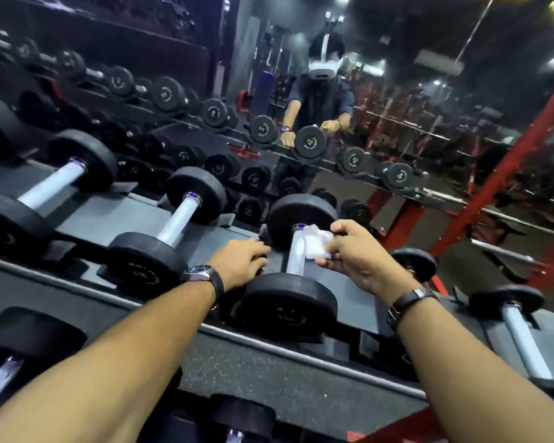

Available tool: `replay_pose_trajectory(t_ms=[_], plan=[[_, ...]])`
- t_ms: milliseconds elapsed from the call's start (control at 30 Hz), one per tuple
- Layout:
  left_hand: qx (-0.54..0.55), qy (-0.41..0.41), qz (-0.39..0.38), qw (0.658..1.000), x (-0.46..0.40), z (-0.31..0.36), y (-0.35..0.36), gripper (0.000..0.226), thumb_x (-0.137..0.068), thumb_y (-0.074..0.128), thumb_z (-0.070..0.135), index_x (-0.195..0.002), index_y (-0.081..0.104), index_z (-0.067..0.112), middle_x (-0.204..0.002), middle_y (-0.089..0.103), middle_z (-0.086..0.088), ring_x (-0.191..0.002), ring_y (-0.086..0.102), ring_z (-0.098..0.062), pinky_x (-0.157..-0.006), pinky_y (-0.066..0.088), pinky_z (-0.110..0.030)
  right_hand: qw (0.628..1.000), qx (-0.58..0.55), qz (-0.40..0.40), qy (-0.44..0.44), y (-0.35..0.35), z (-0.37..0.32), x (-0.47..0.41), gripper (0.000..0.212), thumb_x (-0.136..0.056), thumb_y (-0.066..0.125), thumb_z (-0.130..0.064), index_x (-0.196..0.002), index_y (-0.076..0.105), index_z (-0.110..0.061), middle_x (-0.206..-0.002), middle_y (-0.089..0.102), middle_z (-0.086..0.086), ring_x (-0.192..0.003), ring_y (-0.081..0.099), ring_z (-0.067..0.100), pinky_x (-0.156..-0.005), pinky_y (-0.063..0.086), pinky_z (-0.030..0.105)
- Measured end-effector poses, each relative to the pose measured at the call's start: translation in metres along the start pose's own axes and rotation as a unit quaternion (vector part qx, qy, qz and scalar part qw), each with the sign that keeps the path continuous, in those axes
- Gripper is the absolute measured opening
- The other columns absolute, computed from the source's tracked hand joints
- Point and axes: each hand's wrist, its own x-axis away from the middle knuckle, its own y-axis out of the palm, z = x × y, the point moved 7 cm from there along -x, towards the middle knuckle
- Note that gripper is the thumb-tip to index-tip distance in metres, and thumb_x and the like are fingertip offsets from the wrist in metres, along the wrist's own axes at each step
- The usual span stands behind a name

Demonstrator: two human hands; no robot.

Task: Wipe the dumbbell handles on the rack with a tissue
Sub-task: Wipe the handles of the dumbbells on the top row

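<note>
White tissue (317,245) pinched in right hand (359,262) against far end of dumbbell handle (296,254) near rack's (205,247) right end; left hand (240,262), grasping nothing visible, steadies beside it; best wrap, then draw toward the near weight.

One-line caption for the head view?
Right hand presses white tissue on knurled steel dumbbell handle; left hand steadies it.

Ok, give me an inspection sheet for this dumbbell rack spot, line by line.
Surface: grey tiered rack, dumbbells in cradles.
Job's things: white tissue against the upper end of the centre dumbbell handle.
Clutter: nothing seen.
Hands: right hand pinches the tissue; left hand rests on the rack beside that dumbbell, fingers hidden behind its near weight.
Cables: nothing seen.
Surroundings: mirror behind the rack, red frame at right, dim gym.
</note>
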Motion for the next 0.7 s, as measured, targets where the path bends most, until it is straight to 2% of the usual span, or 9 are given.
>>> replay_pose_trajectory(t_ms=[67, 200, 300, 367, 400, 467, 533, 600, 700], plan=[[0.044, -0.044, 0.051, 0.997, 0.010, -0.007, -0.013, 0.036, -0.100, 0.056, 0.030, -0.132, 0.064, 0.016, -0.134, 0.064, -0.005, -0.130, 0.053, -0.023, -0.108, 0.035, -0.027, 0.998, -0.048, 0.036, 0.003, -0.007, -0.001, 0.009, 0.041, -0.085, 0.036, 0.022, -0.091, 0.047, -0.017, -0.098, 0.048, 0.009, -0.073, 0.056, 0.022, -0.055, 0.057, 0.029], [0.110, -0.078, 0.074, 0.988, 0.027, 0.006, -0.038, 0.071, -0.083, 0.042, 0.066, -0.133, 0.064, 0.021, -0.135, 0.064, 0.000, -0.126, 0.057, -0.017, -0.111, 0.038, -0.030, 0.992, -0.096, 0.085, 0.001, -0.018, -0.013, 0.034, 0.043, -0.085, 0.036, 0.019, -0.101, 0.066, -0.007, -0.101, 0.065, 0.013, -0.075, 0.066, 0.021, -0.057, 0.058, 0.028], [0.119, -0.023, 0.062, 0.991, 0.033, 0.036, -0.054, 0.075, -0.080, 0.036, 0.069, -0.123, 0.069, 0.018, -0.127, 0.068, -0.001, -0.123, 0.059, -0.019, -0.108, 0.042, -0.037, 0.981, -0.150, 0.121, 0.008, -0.025, -0.018, 0.054, 0.033, -0.085, 0.043, 0.011, -0.092, 0.072, -0.002, -0.087, 0.071, 0.013, -0.074, 0.067, 0.022, -0.060, 0.059, 0.028], [0.112, 0.020, 0.055, 0.992, 0.036, 0.061, -0.061, 0.071, -0.085, 0.037, 0.067, -0.115, 0.071, 0.012, -0.118, 0.071, -0.006, -0.115, 0.061, -0.022, -0.102, 0.045, -0.037, 0.977, -0.158, 0.141, 0.007, -0.030, -0.017, 0.064, 0.038, -0.079, 0.041, 0.015, -0.076, 0.073, -0.005, -0.075, 0.073, 0.009, -0.073, 0.069, 0.022, -0.067, 0.060, 0.031], [0.111, 0.033, 0.050, 0.992, 0.037, 0.072, -0.063, 0.064, -0.090, 0.040, 0.062, -0.115, 0.071, 0.012, -0.117, 0.072, -0.006, -0.114, 0.062, -0.023, -0.100, 0.046, -0.037, 0.978, -0.146, 0.147, 0.003, -0.032, -0.016, 0.067, 0.040, -0.076, 0.041, 0.018, -0.076, 0.074, -0.004, -0.078, 0.073, 0.008, -0.077, 0.069, 0.022, -0.069, 0.059, 0.031], [0.101, 0.061, 0.044, 0.992, 0.034, 0.092, -0.063, 0.054, -0.096, 0.043, 0.056, -0.118, 0.070, 0.015, -0.117, 0.072, -0.004, -0.114, 0.062, -0.023, -0.098, 0.047, -0.037, 0.984, -0.093, 0.148, -0.020, -0.039, -0.014, 0.074, 0.041, -0.073, 0.045, 0.022, -0.088, 0.074, -0.001, -0.093, 0.071, 0.012, -0.085, 0.067, 0.022, -0.069, 0.059, 0.030], [0.067, 0.084, 0.026, 0.994, 0.030, 0.110, -0.055, 0.048, -0.098, 0.049, 0.052, -0.127, 0.067, 0.018, -0.128, 0.067, -0.002, -0.124, 0.058, -0.022, -0.104, 0.044, -0.037, 0.988, -0.019, 0.139, -0.059, -0.048, -0.013, 0.080, 0.039, -0.075, 0.056, 0.019, -0.091, 0.077, -0.008, -0.091, 0.065, 0.014, -0.078, 0.060, 0.020, -0.070, 0.058, 0.032], [0.015, 0.120, 0.004, 0.993, 0.029, 0.129, -0.044, 0.047, -0.098, 0.055, 0.047, -0.134, 0.061, 0.020, -0.134, 0.063, -0.002, -0.129, 0.054, -0.022, -0.108, 0.042, -0.037, 0.977, 0.093, 0.169, -0.090, -0.066, -0.010, 0.086, 0.030, -0.075, 0.071, 0.003, -0.082, 0.079, -0.024, -0.082, 0.068, 0.013, -0.070, 0.058, 0.019, -0.073, 0.058, 0.043], [-0.062, 0.175, -0.019, 0.982, 0.032, 0.158, -0.026, 0.048, -0.096, 0.056, 0.044, -0.139, 0.058, 0.021, -0.136, 0.062, 0.001, -0.128, 0.052, -0.024, -0.107, 0.040, -0.035, 0.928, 0.261, 0.233, -0.128, -0.092, -0.015, 0.098, 0.008, -0.079, 0.074, -0.025, -0.082, 0.079, -0.030, -0.070, 0.072, -0.001, -0.067, 0.066, 0.017, -0.075, 0.060, 0.039]])
